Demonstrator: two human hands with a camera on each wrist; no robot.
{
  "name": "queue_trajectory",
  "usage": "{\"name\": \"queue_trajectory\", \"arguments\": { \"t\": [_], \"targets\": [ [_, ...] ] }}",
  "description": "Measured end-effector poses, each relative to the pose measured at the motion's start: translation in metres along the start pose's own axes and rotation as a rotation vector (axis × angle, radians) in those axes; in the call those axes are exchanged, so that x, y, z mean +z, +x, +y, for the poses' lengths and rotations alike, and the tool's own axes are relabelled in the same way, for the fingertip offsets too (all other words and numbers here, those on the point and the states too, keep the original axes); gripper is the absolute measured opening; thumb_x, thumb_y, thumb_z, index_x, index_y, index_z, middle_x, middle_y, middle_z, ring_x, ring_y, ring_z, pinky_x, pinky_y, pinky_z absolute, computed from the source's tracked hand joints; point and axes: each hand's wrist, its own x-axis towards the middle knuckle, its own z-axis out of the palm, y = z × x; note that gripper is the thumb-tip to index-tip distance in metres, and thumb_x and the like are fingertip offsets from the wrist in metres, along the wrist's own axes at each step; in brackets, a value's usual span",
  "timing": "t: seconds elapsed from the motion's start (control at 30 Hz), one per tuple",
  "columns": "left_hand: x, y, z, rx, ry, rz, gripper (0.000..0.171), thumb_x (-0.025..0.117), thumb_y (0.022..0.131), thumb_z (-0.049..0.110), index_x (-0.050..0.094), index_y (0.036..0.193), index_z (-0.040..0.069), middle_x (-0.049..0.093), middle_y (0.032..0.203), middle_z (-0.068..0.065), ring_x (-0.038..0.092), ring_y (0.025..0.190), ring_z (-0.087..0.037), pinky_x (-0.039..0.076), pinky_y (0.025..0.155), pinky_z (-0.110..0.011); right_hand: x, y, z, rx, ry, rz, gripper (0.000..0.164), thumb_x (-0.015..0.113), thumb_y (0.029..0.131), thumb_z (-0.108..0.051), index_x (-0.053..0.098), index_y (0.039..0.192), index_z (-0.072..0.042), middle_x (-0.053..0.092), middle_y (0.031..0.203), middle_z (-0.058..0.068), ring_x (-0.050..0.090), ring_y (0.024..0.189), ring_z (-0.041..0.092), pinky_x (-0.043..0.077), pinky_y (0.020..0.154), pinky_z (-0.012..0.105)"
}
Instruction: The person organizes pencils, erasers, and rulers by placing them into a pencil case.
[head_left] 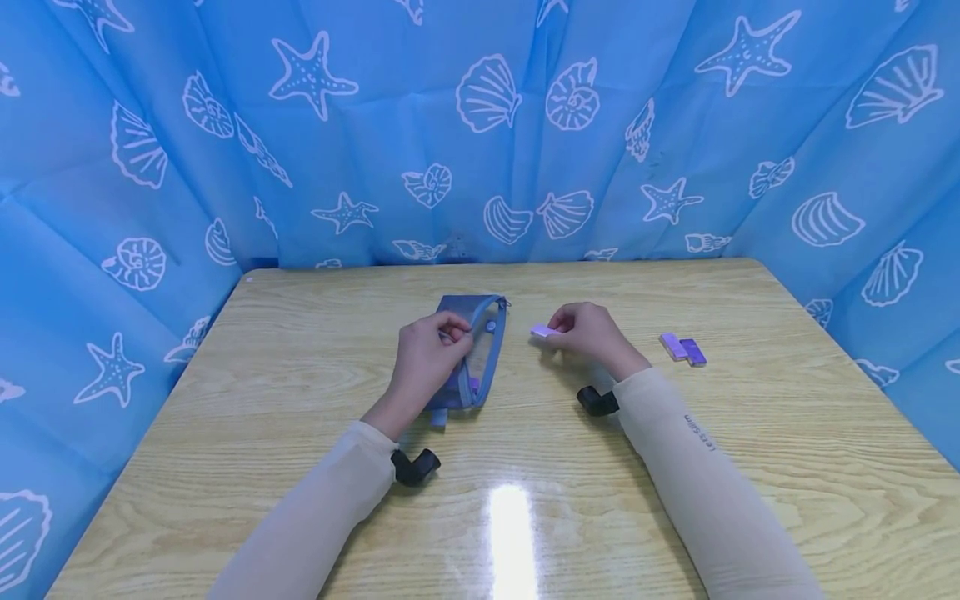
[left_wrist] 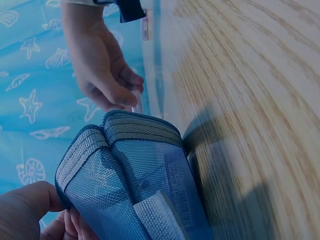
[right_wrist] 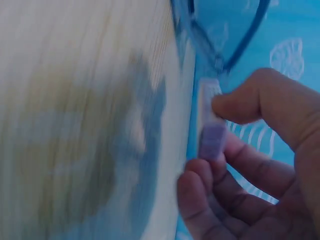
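A blue mesh zip pouch (head_left: 456, 307) lies on the table with its zipped mouth parted toward the right. My left hand (head_left: 429, 354) pinches the edge of that mouth between thumb and fingers. To the right of the pouch, my right hand (head_left: 588, 332) holds a small purple-and-white rectangular block (right_wrist: 212, 140) between thumb and fingertips, above the table and apart from the pouch. Something purple (head_left: 474, 383) shows inside the pouch near its lower end. In the left wrist view, a fabric tab (left_wrist: 159, 215) hangs from the mesh.
Two similar purple blocks, a lighter one (head_left: 672, 347) and a darker one (head_left: 693, 352), lie touching on the wooden table (head_left: 300, 333) at right. A blue curtain (head_left: 420, 125) with shell prints stands around the table's back and sides.
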Motion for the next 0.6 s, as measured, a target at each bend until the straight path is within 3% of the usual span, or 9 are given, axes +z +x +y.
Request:
{"name": "queue_trajectory", "arguments": {
  "t": [0.27, 0.6],
  "targets": [
    [0.0, 0.001, -0.001, 0.003, 0.021, 0.006, 0.007, 0.068, 0.086, 0.017, 0.072, 0.091, 0.015, 0.066, 0.078, 0.003, 0.058, 0.065, -0.012, 0.048, 0.056, -0.026, 0.019, -0.008, -0.027, -0.09, 0.035, -0.203, 0.011, 0.072, 0.08, -0.011, 0.069, 0.089, -0.006, 0.063, 0.083, 0.003, 0.054, 0.077, 0.016, 0.046, 0.069, 0.028],
    [-0.001, 0.001, 0.001, 0.005, 0.022, 0.005, 0.007, 0.07, 0.086, 0.017, 0.072, 0.092, 0.014, 0.066, 0.079, 0.001, 0.058, 0.067, -0.014, 0.047, 0.057, -0.026, 0.032, -0.017, -0.044, -0.167, 0.05, -0.266, 0.011, 0.072, 0.077, -0.008, 0.069, 0.088, -0.006, 0.062, 0.077, 0.001, 0.052, 0.071, 0.013, 0.045, 0.065, 0.027]
  ]
}}
